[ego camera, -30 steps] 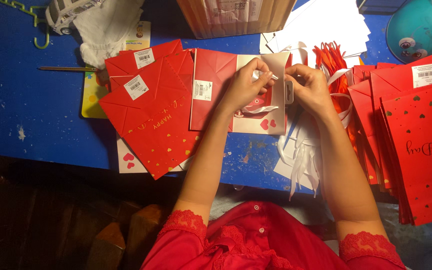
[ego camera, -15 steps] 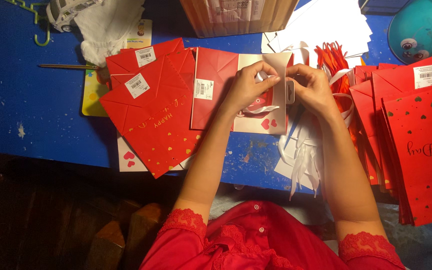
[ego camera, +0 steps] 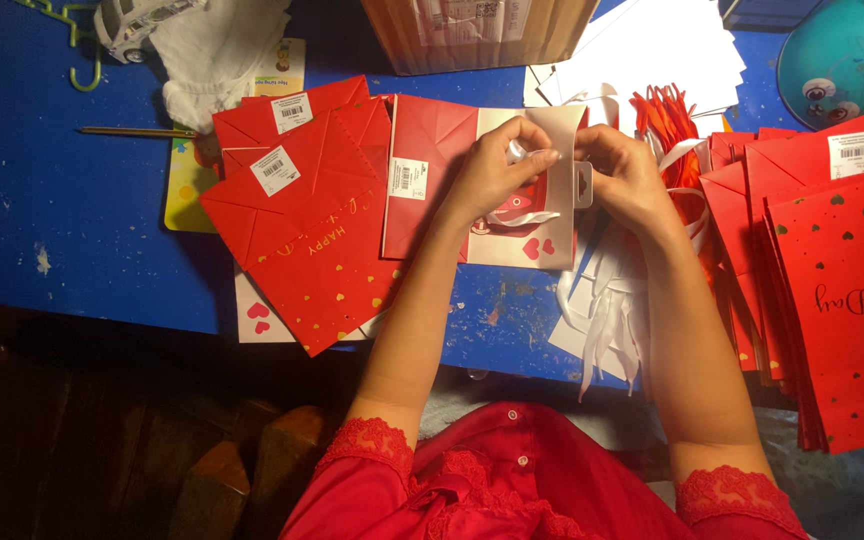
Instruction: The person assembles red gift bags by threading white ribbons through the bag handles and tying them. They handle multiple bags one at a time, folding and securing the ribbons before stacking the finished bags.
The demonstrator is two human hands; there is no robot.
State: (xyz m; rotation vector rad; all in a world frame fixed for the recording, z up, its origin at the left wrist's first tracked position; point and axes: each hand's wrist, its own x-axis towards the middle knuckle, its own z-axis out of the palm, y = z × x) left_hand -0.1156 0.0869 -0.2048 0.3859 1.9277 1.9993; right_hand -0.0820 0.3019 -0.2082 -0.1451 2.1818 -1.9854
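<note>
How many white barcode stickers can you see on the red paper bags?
4: two on the left pile, upper sticker and lower sticker; one on the middle bag beside the left hand; one on the right stack. More may be hidden.

The person wears a bright red garment that fastens down the front with small round buttons of the same red. Its short sleeves end well above the elbows, each edged with a band of red scalloped lace. The forearms are bare. The left hand [ego camera: 492,175] and the right hand [ego camera: 624,172] wear no gloves, rings or watch.
</note>
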